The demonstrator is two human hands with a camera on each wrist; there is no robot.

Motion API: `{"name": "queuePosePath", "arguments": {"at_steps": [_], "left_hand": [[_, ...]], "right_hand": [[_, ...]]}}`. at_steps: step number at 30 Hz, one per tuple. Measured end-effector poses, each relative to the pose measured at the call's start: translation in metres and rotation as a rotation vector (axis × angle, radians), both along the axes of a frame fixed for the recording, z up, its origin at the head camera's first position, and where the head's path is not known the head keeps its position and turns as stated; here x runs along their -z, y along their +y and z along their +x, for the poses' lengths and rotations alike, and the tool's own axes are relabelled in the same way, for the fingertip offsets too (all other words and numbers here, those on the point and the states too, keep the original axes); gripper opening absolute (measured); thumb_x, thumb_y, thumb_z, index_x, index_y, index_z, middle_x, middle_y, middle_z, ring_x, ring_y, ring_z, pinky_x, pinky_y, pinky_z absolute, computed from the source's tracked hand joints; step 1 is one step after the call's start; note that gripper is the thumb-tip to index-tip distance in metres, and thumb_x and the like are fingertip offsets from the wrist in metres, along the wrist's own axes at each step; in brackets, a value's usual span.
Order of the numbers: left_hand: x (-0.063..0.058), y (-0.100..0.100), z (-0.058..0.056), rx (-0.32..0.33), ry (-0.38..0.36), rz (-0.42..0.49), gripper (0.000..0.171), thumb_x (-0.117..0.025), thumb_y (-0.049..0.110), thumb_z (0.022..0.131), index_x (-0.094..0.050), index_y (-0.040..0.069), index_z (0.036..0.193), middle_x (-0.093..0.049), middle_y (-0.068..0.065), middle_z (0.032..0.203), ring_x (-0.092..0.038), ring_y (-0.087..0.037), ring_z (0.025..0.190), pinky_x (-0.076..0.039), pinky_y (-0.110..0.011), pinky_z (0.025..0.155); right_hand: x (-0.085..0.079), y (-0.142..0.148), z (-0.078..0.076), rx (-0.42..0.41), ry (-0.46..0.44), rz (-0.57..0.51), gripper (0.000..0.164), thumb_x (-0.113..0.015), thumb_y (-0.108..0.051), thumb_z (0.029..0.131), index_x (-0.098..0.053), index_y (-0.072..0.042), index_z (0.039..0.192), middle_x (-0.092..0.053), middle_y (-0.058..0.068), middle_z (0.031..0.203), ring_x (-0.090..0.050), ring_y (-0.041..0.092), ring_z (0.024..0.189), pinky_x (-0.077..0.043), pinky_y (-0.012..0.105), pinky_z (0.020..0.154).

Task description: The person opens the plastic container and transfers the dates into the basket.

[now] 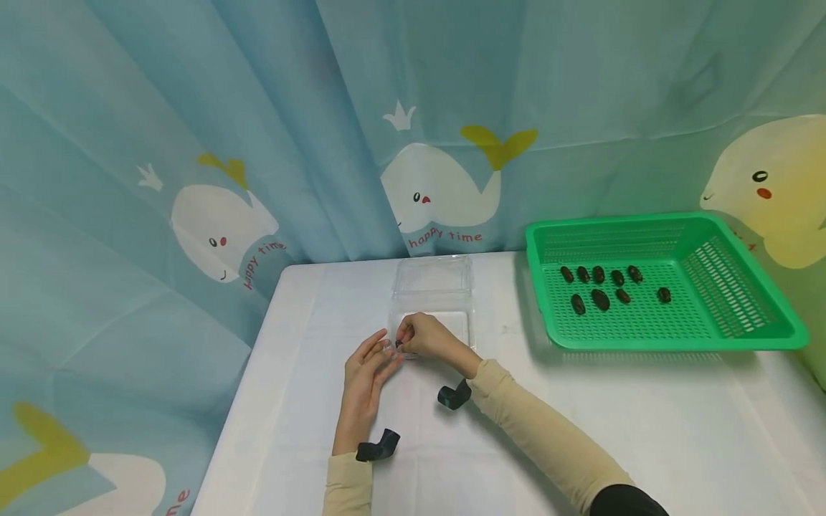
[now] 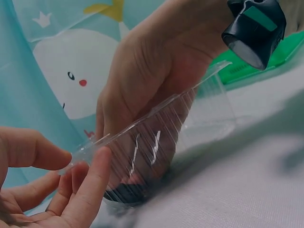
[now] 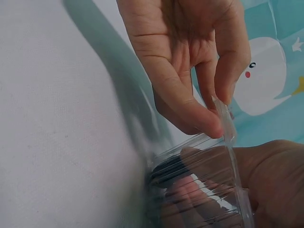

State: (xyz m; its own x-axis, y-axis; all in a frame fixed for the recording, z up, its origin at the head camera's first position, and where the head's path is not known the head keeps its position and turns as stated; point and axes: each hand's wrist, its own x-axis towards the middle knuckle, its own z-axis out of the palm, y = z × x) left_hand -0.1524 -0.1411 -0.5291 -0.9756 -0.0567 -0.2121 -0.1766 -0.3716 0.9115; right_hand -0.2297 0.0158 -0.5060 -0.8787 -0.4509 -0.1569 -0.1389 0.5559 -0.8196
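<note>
A clear plastic clamshell box (image 1: 461, 326) lies on the white table, its lid (image 1: 434, 274) folded back toward the curtain. My left hand (image 1: 368, 369) pinches the near left corner of the box's rim between thumb and finger, plain in the right wrist view. Inside the box reaches my right hand (image 1: 426, 337), fingertips down in that same corner. They hold a dark, oval, date-like piece (image 3: 168, 171) low against the ribbed wall. Through the clear plastic (image 2: 156, 133), the left wrist view shows the right fingers and the dark piece.
A green slotted basket (image 1: 645, 342) stands at the right of the table, with several dark oval pieces (image 1: 600, 299) lying spread out in it. Behind the table hangs a blue curtain (image 1: 290, 129) printed with whales. A dark wrist camera (image 1: 454, 394) sits at the right cuff.
</note>
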Motion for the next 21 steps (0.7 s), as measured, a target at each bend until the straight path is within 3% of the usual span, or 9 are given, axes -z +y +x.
{"name": "queuePosePath", "arguments": {"at_steps": [12, 21], "left_hand": [[0.000, 0.001, 0.001, 0.005, 0.006, 0.016, 0.051, -0.053, -0.007, 0.101, -0.045, -0.008, 0.151, -0.051, -0.009, 0.121, -0.060, -0.017, 0.112, -0.063, -0.034, 0.100], [-0.001, 0.002, 0.002, -0.003, 0.002, 0.006, 0.051, -0.053, -0.007, 0.101, -0.044, -0.008, 0.151, -0.050, -0.009, 0.121, -0.061, -0.017, 0.109, -0.063, -0.035, 0.099]], "right_hand": [[-0.006, 0.005, 0.000, 0.003, -0.016, -0.050, 0.013, -0.080, -0.002, 0.085, -0.072, -0.005, 0.094, -0.071, 0.005, 0.086, -0.059, 0.012, 0.074, -0.049, 0.018, 0.063], [-0.023, 0.024, -0.004, 0.024, -0.079, -0.150, 0.012, -0.077, -0.005, 0.089, -0.071, -0.003, 0.099, -0.070, 0.007, 0.091, -0.067, 0.011, 0.069, -0.062, 0.023, 0.064]]}}
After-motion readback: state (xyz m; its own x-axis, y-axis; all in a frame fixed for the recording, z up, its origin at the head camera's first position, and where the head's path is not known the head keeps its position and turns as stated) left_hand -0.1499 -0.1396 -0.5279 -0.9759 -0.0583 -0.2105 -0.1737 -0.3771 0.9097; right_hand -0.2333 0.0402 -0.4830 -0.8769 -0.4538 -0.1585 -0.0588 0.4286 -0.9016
